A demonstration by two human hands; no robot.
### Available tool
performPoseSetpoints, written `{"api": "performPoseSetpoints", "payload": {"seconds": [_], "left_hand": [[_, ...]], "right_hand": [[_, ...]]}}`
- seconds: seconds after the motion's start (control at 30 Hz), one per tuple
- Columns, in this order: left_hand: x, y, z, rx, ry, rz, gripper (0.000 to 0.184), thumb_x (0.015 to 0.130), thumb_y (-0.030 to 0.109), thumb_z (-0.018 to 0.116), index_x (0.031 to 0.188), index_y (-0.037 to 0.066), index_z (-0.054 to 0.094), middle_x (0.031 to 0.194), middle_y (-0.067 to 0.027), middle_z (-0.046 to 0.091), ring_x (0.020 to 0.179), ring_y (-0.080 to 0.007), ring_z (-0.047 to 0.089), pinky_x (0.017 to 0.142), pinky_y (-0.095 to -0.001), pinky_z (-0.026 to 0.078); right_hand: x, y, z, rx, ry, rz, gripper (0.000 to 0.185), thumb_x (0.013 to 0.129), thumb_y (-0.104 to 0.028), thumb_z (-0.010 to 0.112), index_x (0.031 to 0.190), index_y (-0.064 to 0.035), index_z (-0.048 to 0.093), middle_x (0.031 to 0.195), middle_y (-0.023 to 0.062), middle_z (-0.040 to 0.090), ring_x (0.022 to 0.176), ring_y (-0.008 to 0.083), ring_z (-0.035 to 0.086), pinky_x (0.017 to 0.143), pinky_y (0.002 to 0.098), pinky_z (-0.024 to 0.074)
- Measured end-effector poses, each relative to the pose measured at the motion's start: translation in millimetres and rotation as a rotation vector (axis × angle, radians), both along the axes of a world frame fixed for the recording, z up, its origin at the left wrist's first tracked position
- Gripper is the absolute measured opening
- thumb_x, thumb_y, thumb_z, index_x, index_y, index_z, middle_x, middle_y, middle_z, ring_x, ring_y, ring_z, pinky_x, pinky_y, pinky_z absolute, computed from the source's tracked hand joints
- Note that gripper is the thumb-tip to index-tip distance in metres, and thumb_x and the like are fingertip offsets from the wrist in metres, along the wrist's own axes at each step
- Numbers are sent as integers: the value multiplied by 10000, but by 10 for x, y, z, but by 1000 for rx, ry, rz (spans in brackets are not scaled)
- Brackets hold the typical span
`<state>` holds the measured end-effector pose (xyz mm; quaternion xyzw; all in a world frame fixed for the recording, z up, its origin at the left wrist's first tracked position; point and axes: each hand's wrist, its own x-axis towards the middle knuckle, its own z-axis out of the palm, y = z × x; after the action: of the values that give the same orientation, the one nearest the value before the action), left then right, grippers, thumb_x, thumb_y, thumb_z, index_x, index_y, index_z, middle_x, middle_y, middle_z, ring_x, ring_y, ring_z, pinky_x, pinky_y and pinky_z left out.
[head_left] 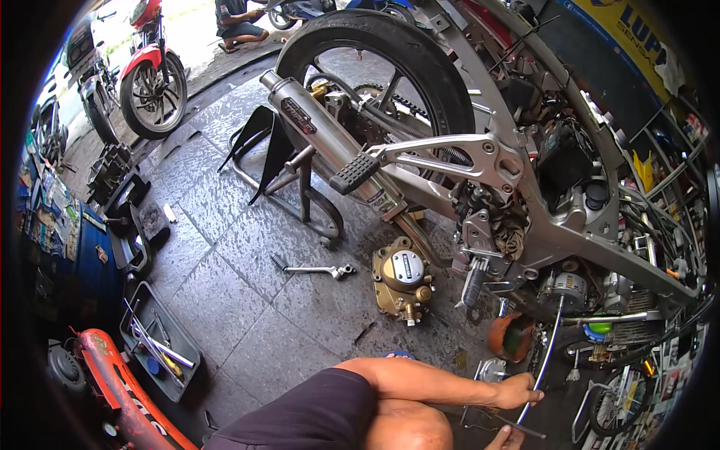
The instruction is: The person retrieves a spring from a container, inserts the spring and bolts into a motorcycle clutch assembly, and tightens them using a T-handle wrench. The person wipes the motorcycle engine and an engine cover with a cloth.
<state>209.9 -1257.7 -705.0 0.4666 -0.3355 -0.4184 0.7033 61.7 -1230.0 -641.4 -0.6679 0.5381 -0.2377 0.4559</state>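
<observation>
Near the lower right, my left hand (519, 391) has its fingers closed round a long thin metal rod (553, 341). The rod's upper end reaches the round engine part (564, 291) of the motorcycle. Below it, at the bottom edge, my right hand (507, 438) is partly cut off by the frame, with thumb and fingers pressed at the rod's lower end, by a short crossbar (529, 430). A gold engine cover (403, 281) lies on the floor, with a kick lever (313, 270) to its left. An orange-brown bowl (511, 337) stands just above my left hand.
The motorcycle's rear wheel (375, 71), exhaust (330, 139) and stand (304, 187) fill the upper middle. A grey tool tray (161, 341) and a red tank (131, 390) are at the lower left. Another person (238, 22) crouches at the top, near parked motorcycles.
</observation>
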Motion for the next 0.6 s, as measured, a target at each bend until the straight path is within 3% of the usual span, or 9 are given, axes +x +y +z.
{"api": "performPoseSetpoints", "payload": {"seconds": [0.07, 0.1, 0.3, 0.33, 0.37, 0.43, 0.47, 0.57, 0.6], "left_hand": [[13, 56, 81, -7, 29, -11, 366, 882, 334, 613, 704, 17, 650, 684, -125, 619, 700, -204, 596, 673, -362, 454], [11, 73, 116, -14, 54, -16, 375, 880, 346, 613, 707, 16, 651, 685, -125, 620, 700, -204, 595, 674, -362, 454], [90, 54, 96, 4, -6, -8, 387, 912, 360, 593, 737, 21, 658, 717, -88, 643, 685, -185, 598, 668, -344, 453], [84, 83, 78, 27, -36, -3, 385, 912, 366, 593, 748, 24, 658, 720, -87, 643, 680, -184, 595, 662, -347, 451], [92, 97, 86, 27, -35, -5, 385, 912, 366, 593, 748, 24, 658, 720, -87, 643, 680, -184, 595, 662, -347, 451], [88, 122, 133, 23, 6, -24, 390, 913, 379, 592, 757, 27, 654, 701, -86, 635, 670, -185, 593, 647, -349, 449], [61, 46, 73, 12, -40, -13, 393, 919, 384, 585, 762, 30, 649, 694, -85, 629, 665, -180, 588, 630, -344, 448], [79, 139, 227, 58, 17, -34, 401, 922, 386, 581, 759, 25, 646, 669, -78, 615, 627, -172, 574, 594, -337, 444], [59, 123, 199, 66, 39, -20, 402, 923, 392, 581, 763, 29, 644, 636, -70, 595, 584, -167, 558, 558, -335, 436]], "right_hand": [[184, 202, 167, -571, 310, 49, 534, 988, -402, 417, 843, 55, 652, 724, 169, 648, 698, 335, 603, 669, 411, 472], [221, 118, 145, -340, 194, -124, 514, 991, -384, 409, 781, 13, 660, 692, 149, 639, 619, 291, 582, 607, 390, 476], [-247, -306, -299, 290, -234, -53, 422, 979, -375, 441, 847, -45, 667, 620, 82, 574, 507, 182, 508, 495, 299, 429], [-162, -129, -206, -283, 77, 88, 404, 970, -366, 478, 883, -23, 672, 656, 118, 609, 522, 210, 522, 510, 333, 434], [-66, -22, -121, -510, 153, 84, 401, 971, -361, 471, 869, -27, 668, 653, 115, 607, 520, 210, 520, 509, 334, 433], [23, 20, -71, -608, 169, 65, 396, 973, -351, 458, 840, -37, 660, 647, 110, 601, 517, 209, 514, 507, 337, 433], [32, -32, -90, -461, 96, 48, 394, 974, -345, 452, 826, -41, 655, 644, 108, 598, 515, 208, 512, 505, 338, 432], [-45, -239, -218, 613, -570, -70, 395, 977, -330, 433, 784, -56, 643, 635, 100, 589, 510, 207, 504, 502, 342, 431], [-61, -262, -270, 796, -676, -97, 398, 977, -325, 426, 770, -60, 639, 632, 98, 586, 509, 206, 501, 501, 344, 431]]}}
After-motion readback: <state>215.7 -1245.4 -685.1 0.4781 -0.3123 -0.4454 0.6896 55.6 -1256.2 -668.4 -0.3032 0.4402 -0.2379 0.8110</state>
